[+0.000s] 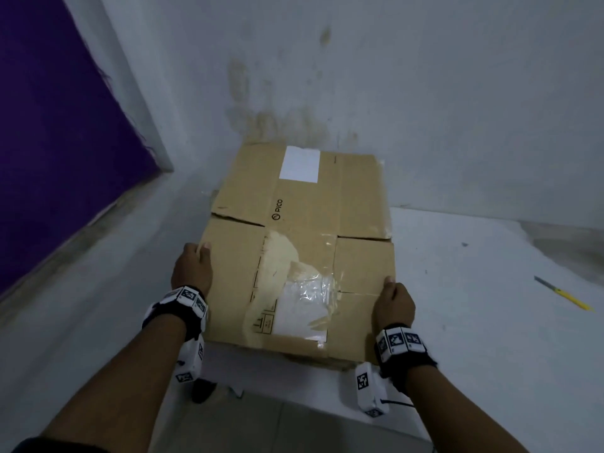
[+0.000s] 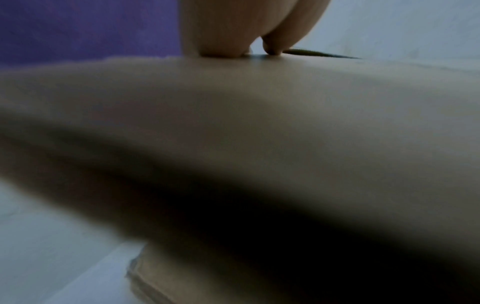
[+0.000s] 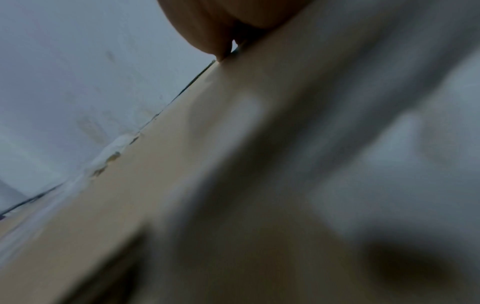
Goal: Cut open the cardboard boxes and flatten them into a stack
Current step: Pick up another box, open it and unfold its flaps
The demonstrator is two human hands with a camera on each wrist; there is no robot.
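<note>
A flattened brown cardboard box [image 1: 304, 223] with a white label, torn clear tape and a "PICO" print lies lengthwise in front of me in the head view. My left hand [image 1: 192, 266] grips its left edge, thumb on top. On the opposite side, my right hand [image 1: 394, 299] grips the right edge with its thumb on top too. Its near edge casts a shadow on the surface below. The left wrist view shows blurred cardboard [image 2: 259, 102] under my fingers [image 2: 223, 30]. In the right wrist view the cardboard [image 3: 207, 144] runs diagonally below my fingers [image 3: 221, 26].
A yellow utility knife [image 1: 563, 294] lies on the white surface [image 1: 474, 322] to the right of the box. White walls [image 1: 425, 93] meet in a stained corner just behind the box. A purple panel [image 1: 58, 125] stands at the left.
</note>
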